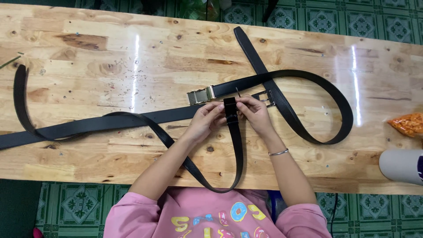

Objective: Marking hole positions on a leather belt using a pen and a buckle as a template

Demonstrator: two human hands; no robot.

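Head cam: your left hand (203,120) and right hand (254,112) pinch the black belt end (230,107) between them, fingertips together; whatever's under your fingers is hidden.

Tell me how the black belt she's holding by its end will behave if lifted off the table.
Probably floppy: the black belt already curves in a loose loop off the table edge below the left hand and right hand. It would likely hang and trail rather than hold shape. The strap looks thin, so fairly light; the glossy tabletop may let it slide.
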